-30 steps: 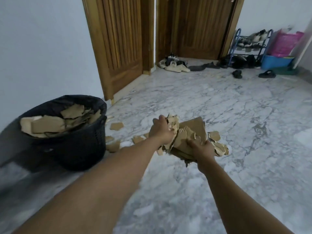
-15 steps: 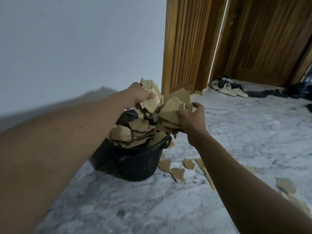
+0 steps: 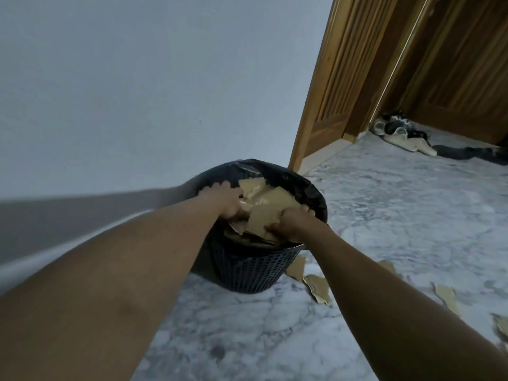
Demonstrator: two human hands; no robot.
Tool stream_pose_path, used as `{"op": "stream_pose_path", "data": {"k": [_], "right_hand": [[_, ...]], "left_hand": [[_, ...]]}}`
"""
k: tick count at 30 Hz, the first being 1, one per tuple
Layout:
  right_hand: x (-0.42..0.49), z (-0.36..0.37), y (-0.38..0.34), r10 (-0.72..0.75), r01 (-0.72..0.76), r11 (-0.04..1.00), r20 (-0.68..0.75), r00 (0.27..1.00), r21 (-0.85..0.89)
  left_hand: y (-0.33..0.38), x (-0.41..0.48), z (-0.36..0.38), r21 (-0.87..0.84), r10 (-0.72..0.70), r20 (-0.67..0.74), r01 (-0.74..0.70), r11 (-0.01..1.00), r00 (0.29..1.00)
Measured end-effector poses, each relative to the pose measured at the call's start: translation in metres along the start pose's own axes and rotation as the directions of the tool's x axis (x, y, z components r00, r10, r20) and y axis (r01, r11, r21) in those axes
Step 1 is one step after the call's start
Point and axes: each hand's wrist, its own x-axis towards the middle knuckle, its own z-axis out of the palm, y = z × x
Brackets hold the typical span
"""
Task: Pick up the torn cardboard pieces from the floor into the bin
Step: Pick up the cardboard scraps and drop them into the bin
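Reaching into the black bin (image 3: pixel 255 270), the left hand (image 3: pixel 225 200) and right hand (image 3: pixel 294 222) both curl fingers around torn cardboard pieces (image 3: pixel 270 200); loose scraps (image 3: pixel 319 288) lie on the floor (image 3: pixel 384 215) just right.

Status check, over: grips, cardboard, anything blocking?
Left grip and right grip both clutching torn brown cardboard pieces inside black-lined mesh bin. More scraps on grey marble floor. Nothing blocking.

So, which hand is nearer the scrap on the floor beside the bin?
Right. The right hand is at the bin rim nearest the scrap; the left hand is farther across.
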Motion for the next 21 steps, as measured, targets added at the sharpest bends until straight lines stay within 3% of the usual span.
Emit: {"op": "stream_pose_path", "data": {"k": [3, 9, 13, 15, 17, 19, 21], "right_hand": [[0.047, 0.017, -0.002, 0.043, -0.019, 0.987, 0.146, 0.988, -0.158], [0.057, 0.014, -0.013, 0.109, -0.093, 0.994, 0.323, 0.94, -0.065], [0.053, 0.015, -0.017, 0.025, -0.007, 0.996, 0.204, 0.979, -0.086], [0.049, 0.017, -0.01, 0.009, 0.003, 0.998, 0.204, 0.979, -0.056], [0.039, 0.016, -0.006, 0.003, 0.005, 0.999, 0.172, 0.985, -0.046], [0.026, 0.007, -0.002, -0.058, 0.059, 0.998, 0.013, 0.998, -0.029], [0.013, -0.008, 0.0, -0.142, 0.163, 0.982, -0.191, 0.971, 0.099]], "left_hand": [[0.0, 0.018, 0.019, 0.005, 0.01, 0.208, -0.011, 1.0, 0.978], [0.015, 0.053, 0.04, 0.027, -0.132, 0.444, 0.134, 0.991, 0.886], [0.016, 0.061, 0.04, -0.004, -0.151, 0.467, 0.173, 0.985, 0.871], [0.02, 0.058, 0.036, -0.012, -0.157, 0.437, 0.181, 0.983, 0.885], [0.019, 0.054, 0.034, -0.018, -0.132, 0.306, 0.144, 0.989, 0.943], [0.012, 0.046, 0.031, -0.052, -0.113, 0.174, 0.124, 0.991, 0.978], [0.003, 0.031, 0.021, -0.122, -0.087, 0.052, 0.093, 0.988, 0.995]]}}
